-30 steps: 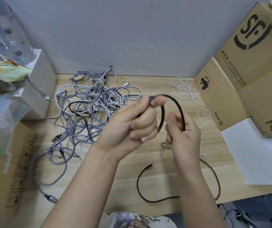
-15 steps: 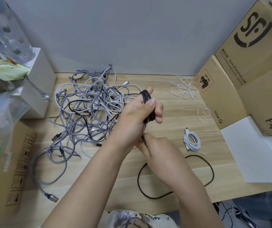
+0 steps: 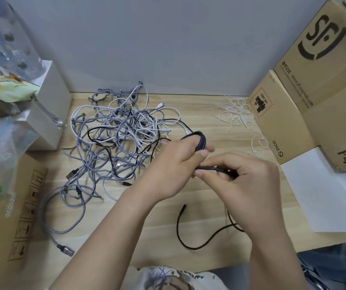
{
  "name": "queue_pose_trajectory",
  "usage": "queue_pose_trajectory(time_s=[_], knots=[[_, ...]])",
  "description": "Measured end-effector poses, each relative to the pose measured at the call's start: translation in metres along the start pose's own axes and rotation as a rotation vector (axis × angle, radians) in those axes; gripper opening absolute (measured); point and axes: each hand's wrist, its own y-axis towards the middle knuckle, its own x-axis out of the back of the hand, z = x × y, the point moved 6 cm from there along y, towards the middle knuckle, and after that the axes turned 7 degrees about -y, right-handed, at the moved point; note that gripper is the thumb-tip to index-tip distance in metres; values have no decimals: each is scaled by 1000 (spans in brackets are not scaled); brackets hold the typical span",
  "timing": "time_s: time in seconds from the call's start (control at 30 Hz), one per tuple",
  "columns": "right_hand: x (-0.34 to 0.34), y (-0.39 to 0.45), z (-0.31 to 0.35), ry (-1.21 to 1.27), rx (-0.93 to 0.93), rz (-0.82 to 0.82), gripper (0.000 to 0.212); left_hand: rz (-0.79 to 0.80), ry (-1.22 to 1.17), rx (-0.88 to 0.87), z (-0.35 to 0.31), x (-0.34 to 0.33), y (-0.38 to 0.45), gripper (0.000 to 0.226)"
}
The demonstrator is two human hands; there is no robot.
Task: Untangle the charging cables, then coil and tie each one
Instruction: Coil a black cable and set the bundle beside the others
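My left hand (image 3: 176,164) holds a small coil of the black cable (image 3: 199,140), looped around its fingers above the middle of the wooden table (image 3: 209,124). My right hand (image 3: 245,185) pinches a straight stretch of the same black cable (image 3: 214,168) just below the left hand's fingers. The cable's loose tail (image 3: 188,241) curves over the table near its front edge. A tangled heap of grey braided, white and black charging cables (image 3: 121,135) lies to the left of my hands.
White twist ties (image 3: 239,114) are scattered at the back right. Cardboard boxes (image 3: 314,97) stand on the right with a white sheet (image 3: 322,191) in front. A white box (image 3: 50,105), bags and a flat carton (image 3: 13,208) crowd the left side.
My right hand rose from under the left hand and moved right, carrying the cable up across it. The loose tail on the table grew shorter. My right hand now hides the small white coiled cable.
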Motion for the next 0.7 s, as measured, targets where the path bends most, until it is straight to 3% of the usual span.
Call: queue_pose_trajectory(time_s=[0.1, 0.23, 0.4, 0.53, 0.7], knots=[[16, 4, 3, 119, 33, -113, 19, 57, -235, 82, 4, 2, -5, 23], [24, 11, -5, 251, -4, -223, 25, 330, -426, 92, -4, -8, -15, 45], [2, 15, -16, 494, -135, -133, 17, 618, -964, -6, -25, -13, -23, 33], [-21, 12, -12, 562, -196, 55, 24, 552, -1145, -123, -36, -7, -16, 29], [-48, 1, -21, 664, -485, 238, 37, 350, -1171, -145, -37, -1, -7, 35]])
